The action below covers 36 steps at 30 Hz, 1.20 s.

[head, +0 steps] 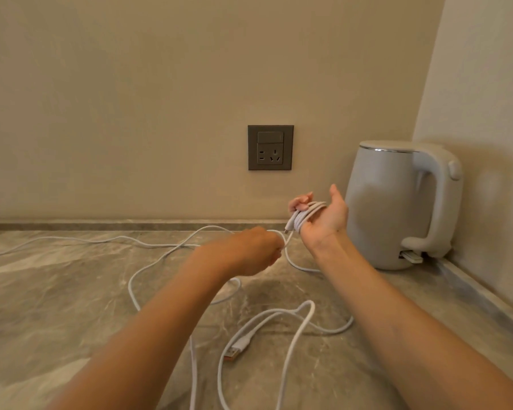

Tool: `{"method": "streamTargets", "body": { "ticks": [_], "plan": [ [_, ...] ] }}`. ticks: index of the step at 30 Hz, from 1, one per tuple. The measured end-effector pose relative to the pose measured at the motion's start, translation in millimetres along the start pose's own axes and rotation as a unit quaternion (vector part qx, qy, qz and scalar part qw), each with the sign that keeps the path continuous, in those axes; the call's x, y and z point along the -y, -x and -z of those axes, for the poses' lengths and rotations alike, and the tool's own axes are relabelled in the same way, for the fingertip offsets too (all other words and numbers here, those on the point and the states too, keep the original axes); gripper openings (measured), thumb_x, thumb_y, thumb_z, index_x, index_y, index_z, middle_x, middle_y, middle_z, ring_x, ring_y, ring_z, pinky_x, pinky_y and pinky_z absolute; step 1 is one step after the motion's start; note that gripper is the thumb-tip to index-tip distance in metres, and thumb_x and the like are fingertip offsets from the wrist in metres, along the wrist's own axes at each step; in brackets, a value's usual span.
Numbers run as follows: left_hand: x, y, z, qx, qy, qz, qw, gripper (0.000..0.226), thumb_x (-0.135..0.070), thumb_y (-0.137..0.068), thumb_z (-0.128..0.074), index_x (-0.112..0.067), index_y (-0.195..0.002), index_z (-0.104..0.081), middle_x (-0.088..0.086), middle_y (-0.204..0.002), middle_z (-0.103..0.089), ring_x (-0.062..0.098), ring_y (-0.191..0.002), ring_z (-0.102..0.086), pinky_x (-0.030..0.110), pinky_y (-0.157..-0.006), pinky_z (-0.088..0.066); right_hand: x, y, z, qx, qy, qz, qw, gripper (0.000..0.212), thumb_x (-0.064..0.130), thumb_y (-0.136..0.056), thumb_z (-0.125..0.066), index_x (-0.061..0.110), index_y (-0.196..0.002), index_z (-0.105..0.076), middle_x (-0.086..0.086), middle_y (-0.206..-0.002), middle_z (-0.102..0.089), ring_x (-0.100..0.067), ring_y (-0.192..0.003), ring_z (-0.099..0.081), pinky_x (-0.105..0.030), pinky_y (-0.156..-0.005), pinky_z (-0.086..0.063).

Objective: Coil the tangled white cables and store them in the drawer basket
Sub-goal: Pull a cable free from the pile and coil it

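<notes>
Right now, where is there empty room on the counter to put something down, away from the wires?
Left counter, below the far cable strand, is bare. So is the strip in front of the kettle. The middle is crowded: cable loops, USB plug, left hand and right hand.

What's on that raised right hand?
Loops of white cable wound round the right hand, a connector dangling off them. The loops cover most of the fingers; only fingertips show. The left hand pinches the loose run.
</notes>
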<state>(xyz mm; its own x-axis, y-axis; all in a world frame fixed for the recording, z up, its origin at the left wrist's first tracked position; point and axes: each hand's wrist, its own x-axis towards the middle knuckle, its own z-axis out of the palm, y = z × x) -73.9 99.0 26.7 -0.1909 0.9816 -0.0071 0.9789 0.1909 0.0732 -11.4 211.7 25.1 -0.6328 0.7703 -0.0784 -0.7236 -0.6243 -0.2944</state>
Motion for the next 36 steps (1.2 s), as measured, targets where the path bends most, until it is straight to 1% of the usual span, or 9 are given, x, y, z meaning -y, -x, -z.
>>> {"method": "streamTargets", "body": {
  "ticks": [3, 8, 11, 14, 16, 20, 24, 31, 36],
  "plan": [
    [0, -1, 3, -0.01, -0.007, -0.013, 1.0, 0.022, -0.001, -0.09, -0.037, -0.015, -0.085, -0.053, 0.011, -0.103, -0.061, 0.027, -0.096, -0.053, 0.029, -0.074, -0.035, -2, 2, -1, 0.004, 0.037, 0.01, 0.999, 0.045, 0.044, -0.096, -0.043, 0.008, -0.068, -0.043, -0.006, -0.054, -0.04, -0.014, -0.043, -0.035, -0.023, -0.045, -0.037],
    [1, -2, 3, -0.031, -0.022, -0.022, 0.999, 0.022, -0.007, -0.092, -0.042, -0.016, -0.09, -0.061, 0.004, -0.103, -0.064, 0.022, -0.094, -0.055, 0.033, -0.078, -0.042, -11, 3, 2, 0.03, 0.24, 0.046, 0.969, 0.053, 0.049, -0.099, -0.033, 0.008, -0.069, -0.046, -0.006, -0.055, -0.043, -0.013, -0.043, -0.039, -0.025, -0.051, -0.041],
    [2, 0, 4, -0.053, -0.017, -0.032, 0.998, 0.023, -0.008, -0.091, -0.043, -0.02, -0.091, -0.064, 0.001, -0.1, -0.064, 0.022, -0.094, -0.057, 0.031, -0.074, -0.041, -16, 5, 3, 0.05, 0.375, 0.085, 0.922, 0.059, 0.057, -0.098, -0.021, 0.01, -0.071, -0.045, -0.003, -0.051, -0.044, -0.011, -0.046, -0.04, -0.024, -0.055, -0.038],
    [2, 1, 7, -0.091, -0.011, -0.036, 0.995, 0.023, -0.009, -0.09, -0.044, -0.018, -0.089, -0.065, -0.002, -0.091, -0.062, 0.022, -0.091, -0.057, 0.028, -0.069, -0.038, -16, 7, 3, 0.07, 0.455, 0.096, 0.882, 0.07, 0.063, -0.094, -0.009, 0.01, -0.066, -0.044, 0.0, -0.042, -0.044, -0.01, -0.042, -0.04, -0.022, -0.05, -0.034],
    [3, 2, 8, -0.112, -0.006, -0.031, 0.993, 0.02, -0.012, -0.09, -0.047, -0.014, -0.089, -0.066, 0.003, -0.096, -0.066, 0.024, -0.091, -0.058, 0.03, -0.071, -0.042, -16, 5, 4, 0.081, 0.522, 0.1, 0.843, 0.076, 0.064, -0.092, -0.002, 0.009, -0.061, -0.045, 0.0, -0.04, -0.044, -0.009, -0.039, -0.04, -0.021, -0.047, -0.035],
    [11, 0, 12, -0.145, 0.012, -0.016, 0.989, 0.021, -0.019, -0.09, -0.052, -0.006, -0.09, -0.069, 0.011, -0.091, -0.069, 0.028, -0.083, -0.061, 0.04, -0.077, -0.05, -18, -3, 8, 0.103, 0.622, 0.084, 0.772, 0.089, 0.075, -0.078, 0.007, 0.007, -0.053, -0.044, -0.001, -0.036, -0.043, -0.012, -0.039, -0.04, -0.028, -0.055, -0.035],
    [15, -1, 14, -0.163, 0.012, -0.001, 0.987, 0.025, -0.024, -0.093, -0.051, -0.004, -0.092, -0.065, 0.008, -0.086, -0.065, 0.026, -0.079, -0.058, 0.036, -0.072, -0.049, -18, -3, 9, 0.131, 0.685, 0.069, 0.714, 0.09, 0.083, -0.055, 0.008, 0.01, -0.035, -0.041, -0.002, -0.033, -0.039, -0.011, -0.033, -0.04, -0.029, -0.054, -0.035],
    [21, 0, 21, -0.194, 0.053, 0.054, 0.978, 0.027, -0.029, -0.095, -0.047, -0.005, -0.09, -0.057, 0.01, -0.096, -0.063, 0.022, -0.081, -0.053, 0.033, -0.072, -0.042, -14, -1, 11, 0.145, 0.736, -0.063, 0.658, 0.092, 0.075, -0.076, 0.014, 0.007, -0.057, -0.044, -0.003, -0.042, -0.04, -0.011, -0.034, -0.032, -0.024, -0.041, -0.029],
    [25, -2, 19, -0.288, 0.101, 0.069, 0.95, 0.02, -0.022, -0.097, -0.045, -0.008, -0.088, -0.057, 0.004, -0.101, -0.067, 0.022, -0.091, -0.059, 0.034, -0.075, -0.044, -5, 4, 10, 0.205, 0.695, -0.158, 0.671, 0.093, 0.079, -0.075, 0.014, 0.007, -0.049, -0.039, -0.004, -0.039, -0.039, -0.01, -0.031, -0.029, -0.016, -0.036, -0.023]
  ]
}}
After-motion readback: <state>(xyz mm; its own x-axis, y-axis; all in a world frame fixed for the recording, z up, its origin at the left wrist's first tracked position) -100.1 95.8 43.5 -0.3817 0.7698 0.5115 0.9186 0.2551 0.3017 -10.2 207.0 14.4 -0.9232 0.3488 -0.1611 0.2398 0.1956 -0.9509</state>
